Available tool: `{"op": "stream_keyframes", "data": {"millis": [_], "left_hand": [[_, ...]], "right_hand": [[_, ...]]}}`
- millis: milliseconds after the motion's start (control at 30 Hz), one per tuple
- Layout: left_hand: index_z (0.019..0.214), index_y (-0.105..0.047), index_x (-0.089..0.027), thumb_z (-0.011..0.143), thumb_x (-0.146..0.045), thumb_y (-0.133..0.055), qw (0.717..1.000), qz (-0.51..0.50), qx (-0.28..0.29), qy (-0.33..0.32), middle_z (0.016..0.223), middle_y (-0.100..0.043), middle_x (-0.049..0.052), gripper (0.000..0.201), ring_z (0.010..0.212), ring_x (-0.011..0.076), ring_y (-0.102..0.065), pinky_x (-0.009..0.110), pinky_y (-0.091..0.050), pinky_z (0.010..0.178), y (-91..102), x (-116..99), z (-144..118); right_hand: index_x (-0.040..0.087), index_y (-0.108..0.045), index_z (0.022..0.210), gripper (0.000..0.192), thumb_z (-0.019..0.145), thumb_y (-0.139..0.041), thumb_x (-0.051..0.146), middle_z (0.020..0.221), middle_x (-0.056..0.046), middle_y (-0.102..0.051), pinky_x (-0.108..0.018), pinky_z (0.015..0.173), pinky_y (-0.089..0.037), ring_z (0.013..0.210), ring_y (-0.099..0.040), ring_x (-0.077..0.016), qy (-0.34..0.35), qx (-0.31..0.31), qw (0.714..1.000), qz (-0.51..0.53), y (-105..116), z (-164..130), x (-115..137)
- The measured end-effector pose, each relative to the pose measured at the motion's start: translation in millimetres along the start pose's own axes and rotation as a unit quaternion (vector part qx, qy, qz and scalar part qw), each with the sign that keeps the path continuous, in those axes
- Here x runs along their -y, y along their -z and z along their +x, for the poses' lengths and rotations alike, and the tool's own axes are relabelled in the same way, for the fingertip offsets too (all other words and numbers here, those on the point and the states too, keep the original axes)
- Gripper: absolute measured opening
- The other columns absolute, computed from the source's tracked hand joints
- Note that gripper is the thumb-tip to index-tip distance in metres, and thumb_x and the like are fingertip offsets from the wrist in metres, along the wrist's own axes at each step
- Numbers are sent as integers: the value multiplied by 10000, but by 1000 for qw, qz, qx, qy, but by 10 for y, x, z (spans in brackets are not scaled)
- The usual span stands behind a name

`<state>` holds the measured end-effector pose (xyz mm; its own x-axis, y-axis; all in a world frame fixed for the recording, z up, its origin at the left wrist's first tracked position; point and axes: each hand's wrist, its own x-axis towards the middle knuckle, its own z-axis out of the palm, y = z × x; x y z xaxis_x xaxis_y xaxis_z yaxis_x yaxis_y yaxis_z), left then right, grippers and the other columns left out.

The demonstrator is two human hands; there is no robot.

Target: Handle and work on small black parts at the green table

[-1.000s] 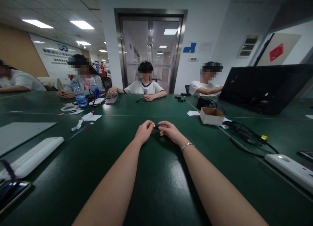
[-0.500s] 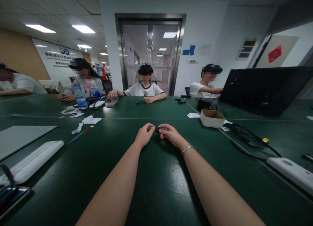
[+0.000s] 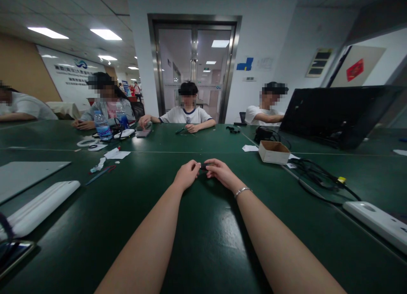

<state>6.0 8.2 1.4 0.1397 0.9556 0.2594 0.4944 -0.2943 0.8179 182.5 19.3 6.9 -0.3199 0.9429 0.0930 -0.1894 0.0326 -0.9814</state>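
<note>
Near left: dark-screened phone with thin pale rim [image 3: 14, 253]; beyond it, long white rounded plastic case [image 3: 44, 207]. Near right: white plastic power strip [image 3: 378, 220].

Centre, at dark green tabletop [image 3: 203, 226]: small black elongated object [image 3: 203, 166], between bare left hand [image 3: 187, 175] and bare right hand [image 3: 222, 175], the latter with silver metal bracelet [image 3: 243, 192] at wrist. Long axis roughly level, left to right across the view; which end is front, impossible to tell. Surface dark, small bright glint toward left end; ends covered by fingers, finer shape too small to tell. Left fingers pinching left end; right fingers pinching right end, the remainder loosely curled.

Further: open white cardboard box with brown interior [image 3: 273, 157]; clear plastic bottle with blue label [image 3: 103, 126], lettering unreadable.

Far: white wall sign with blue wave-shaped logo [image 3: 71, 69], dark Chinese characters, mostly blurred; red diamond-shaped paper [image 3: 355, 70], marking unreadable.
</note>
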Motion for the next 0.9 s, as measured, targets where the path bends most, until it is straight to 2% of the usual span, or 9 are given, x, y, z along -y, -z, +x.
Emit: {"op": "stream_keyframes", "data": {"millis": [233, 900], "left_hand": [[806, -573, -205, 874, -562, -379, 1000, 3, 2, -3, 702, -634, -2, 412, 611, 138, -577, 258, -412, 625, -7, 8, 16], [717, -591, -164, 854, -632, -345, 999, -23, -5, 35, 598, -619, 25, 546, 527, 145, -563, 264, -412, 564, -5, 11, 54]], "right_hand": [[162, -620, 939, 283, 692, -758, 174, 651, 10, -621, -206, 538, -517, 544, -596, -99, 5, 0, 1000, 9, 14, 12, -22], [179, -607, 991, 434, 618, -817, 245, 775, 16, -613, -229, 561, -494, 573, -563, -82, 30, 35, 999, -23, -1, -31, -4]]}}
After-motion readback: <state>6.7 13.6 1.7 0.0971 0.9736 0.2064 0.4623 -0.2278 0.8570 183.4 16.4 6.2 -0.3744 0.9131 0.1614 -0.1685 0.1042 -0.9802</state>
